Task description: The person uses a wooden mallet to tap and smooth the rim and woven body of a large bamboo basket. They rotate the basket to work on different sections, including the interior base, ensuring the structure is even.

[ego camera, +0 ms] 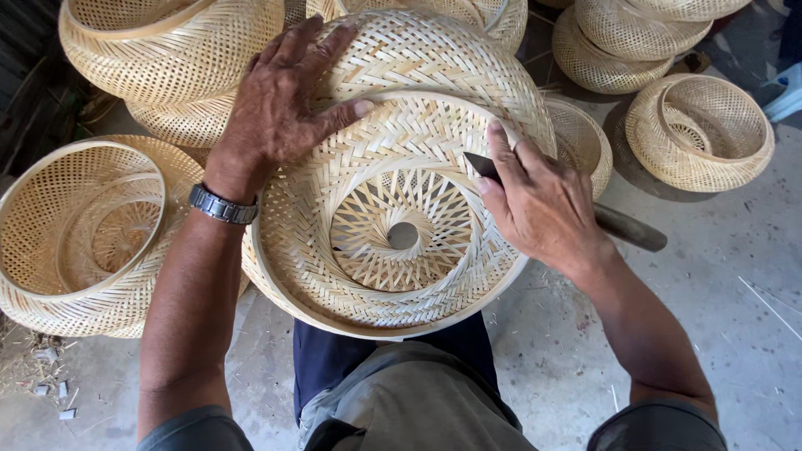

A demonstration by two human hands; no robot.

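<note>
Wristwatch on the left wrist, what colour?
Silver-grey metal band on the wristwatch, seen in the head view.

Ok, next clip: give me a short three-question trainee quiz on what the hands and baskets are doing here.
1. True or false: the left hand lies spread flat on the outside of the woven basket.
2. What does the right hand hold? A) a brush B) a knife with a dark handle C) nothing
3. Fill in: the wristwatch sits on the ___ wrist.

Key: 1 true; 2 B; 3 left.
</note>
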